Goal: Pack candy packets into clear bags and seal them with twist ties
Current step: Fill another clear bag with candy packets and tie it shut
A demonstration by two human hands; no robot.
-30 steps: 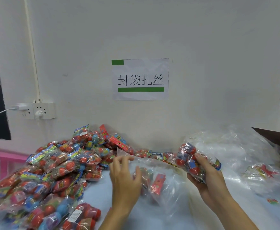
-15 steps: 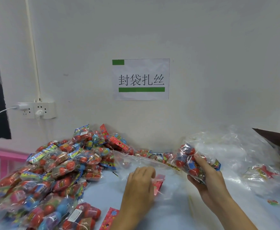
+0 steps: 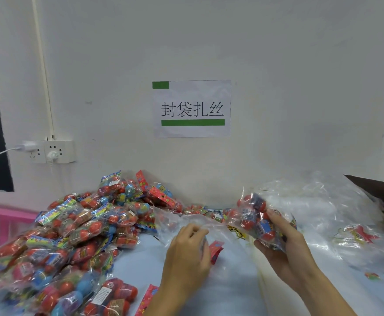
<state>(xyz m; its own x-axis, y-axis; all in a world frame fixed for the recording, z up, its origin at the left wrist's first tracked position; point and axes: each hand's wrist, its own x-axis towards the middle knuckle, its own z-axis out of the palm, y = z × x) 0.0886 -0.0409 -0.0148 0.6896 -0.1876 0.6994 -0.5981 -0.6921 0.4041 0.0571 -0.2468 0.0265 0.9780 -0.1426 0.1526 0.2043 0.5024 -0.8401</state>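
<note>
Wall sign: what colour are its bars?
Green, on the white wall sign, one short bar above the text and one long bar below; head view.

left hand point(image 3: 187, 252), right hand point(image 3: 284, 252), bare forearms, sleeveless

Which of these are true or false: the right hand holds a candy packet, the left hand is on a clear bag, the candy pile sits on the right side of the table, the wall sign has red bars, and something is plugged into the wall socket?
1. The right hand holds a candy packet. True.
2. The left hand is on a clear bag. True; it pinches the film near the bag's edge.
3. The candy pile sits on the right side of the table. False; it is on the left.
4. The wall sign has red bars. False; they are green.
5. Something is plugged into the wall socket. True; a white plug with a cable.
</note>
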